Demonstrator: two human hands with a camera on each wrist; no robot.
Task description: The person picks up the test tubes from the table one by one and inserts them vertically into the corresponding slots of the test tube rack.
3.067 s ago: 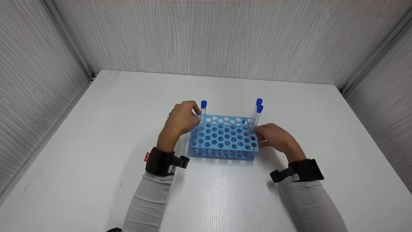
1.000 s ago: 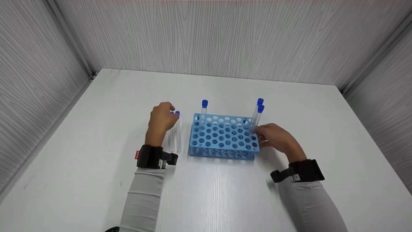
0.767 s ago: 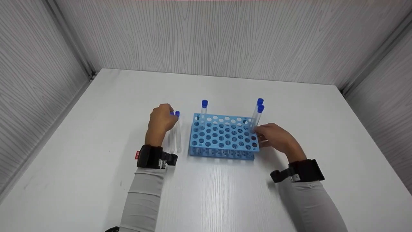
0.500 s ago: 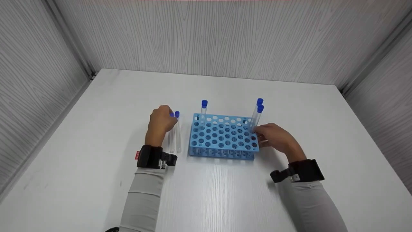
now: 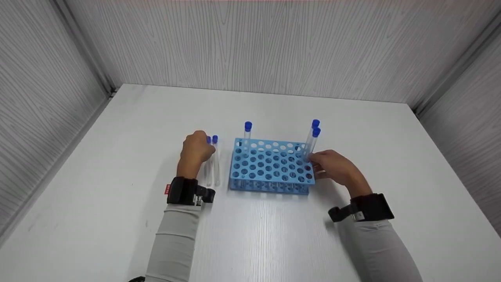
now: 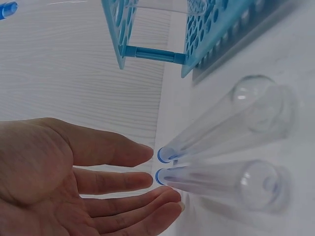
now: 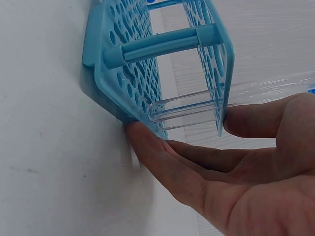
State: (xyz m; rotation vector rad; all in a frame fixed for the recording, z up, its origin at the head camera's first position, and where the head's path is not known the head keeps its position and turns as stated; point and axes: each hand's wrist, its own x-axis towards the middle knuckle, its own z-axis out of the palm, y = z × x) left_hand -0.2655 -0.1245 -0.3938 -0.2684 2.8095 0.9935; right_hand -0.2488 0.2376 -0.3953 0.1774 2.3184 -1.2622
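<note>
My left hand (image 5: 195, 147) is low over the table at the capped ends of two clear test tubes that lie side by side. In the left wrist view its thumb and fingers are nearly straight, with the fingertips right at the blue caps of the nearer tube (image 6: 206, 130) and the other tube (image 6: 221, 182). My right hand (image 5: 332, 166) grips the right end of a blue test tube rack (image 5: 270, 184), thumb at the upper plate and fingers at the lower one. One blue-capped tube (image 5: 247, 135) stands at the rack's back left; two more tubes (image 5: 311, 143) stand at its right end.
The white table (image 5: 270, 235) carries the rack near its middle, with the loose tubes just left of it. Grey wood-grain panels (image 5: 242, 47) enclose the back and both sides. Black camera straps (image 5: 188, 192) sit on both wrists.
My left hand has left the tube standing in the rack's back left and moved left to the loose tubes, then sunk closer to their caps. The right hand has stayed on the rack.
</note>
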